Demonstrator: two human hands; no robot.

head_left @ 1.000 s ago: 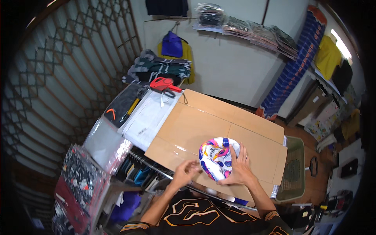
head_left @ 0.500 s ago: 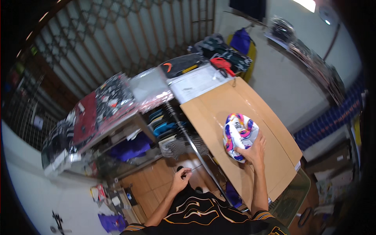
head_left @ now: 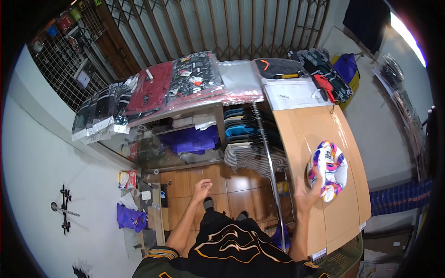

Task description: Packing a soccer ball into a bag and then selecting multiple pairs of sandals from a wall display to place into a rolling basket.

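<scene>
A dented, partly flattened football (head_left: 334,173), white with purple, pink and orange patches, rests on a brown cardboard sheet (head_left: 301,127) at the right. My right hand (head_left: 308,191) is at its near left side, fingers spread and fingertips touching it, without closing round it. Over the floor in the middle hangs my left hand (head_left: 202,190), its fingers loosely curled together and nothing visible in them.
A metal rail (head_left: 273,190) with hanging clothes runs left of the cardboard. Packed shirts (head_left: 150,90) lie on a glass cabinet (head_left: 174,162) at the far left. A red-handled tool (head_left: 326,88) lies beyond the cardboard. A green crate (head_left: 345,259) is at the near right.
The view has turned, so the scene sits differently. My right hand has slid from the near right of the football to its left side, loosening its hold. My left hand remains curled.
</scene>
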